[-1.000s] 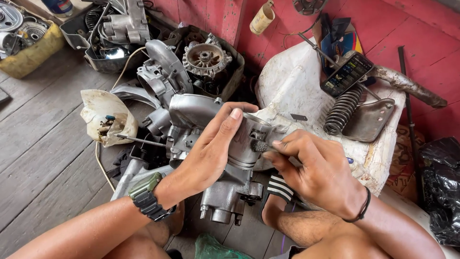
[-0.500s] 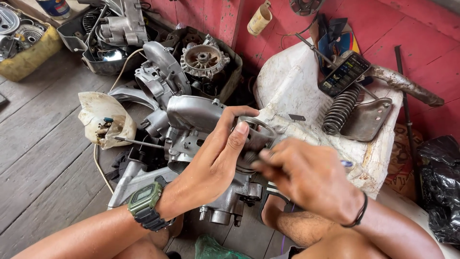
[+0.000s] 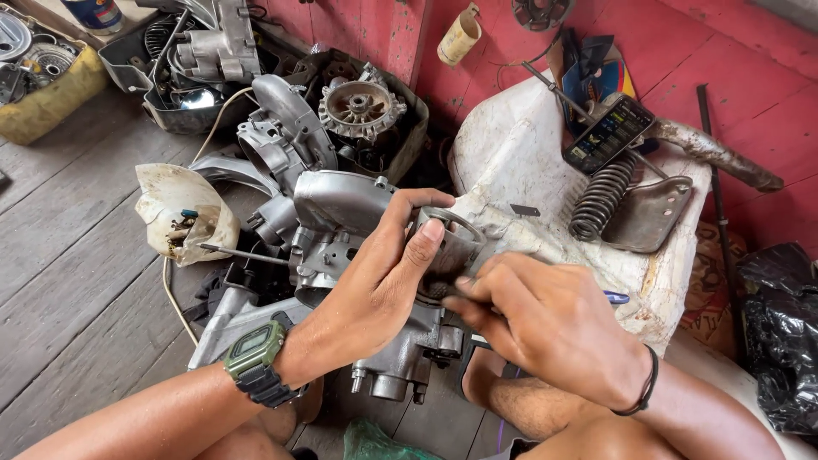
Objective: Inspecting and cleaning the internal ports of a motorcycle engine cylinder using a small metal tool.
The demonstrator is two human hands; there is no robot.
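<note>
Hands work on a grey metal engine block (image 3: 400, 341) that sits on the wooden plank floor (image 3: 77, 281), just in front of the person's knees. The left hand (image 3: 379, 285) wraps its thumb and fingers around a round grey metal cylinder (image 3: 452, 243) on top of the block. The right hand (image 3: 545, 319) pinches something small against it; what it is cannot be seen. The part looks like it is being fitted, so the next move likely needs a steady hold. A black phone (image 3: 607, 134) lies on the white plastic cover (image 3: 520, 162) by the red wall (image 3: 733, 51). A cream tube (image 3: 460, 36) hangs there. A blue and white can (image 3: 95, 14) stands in the far left corner.
</note>
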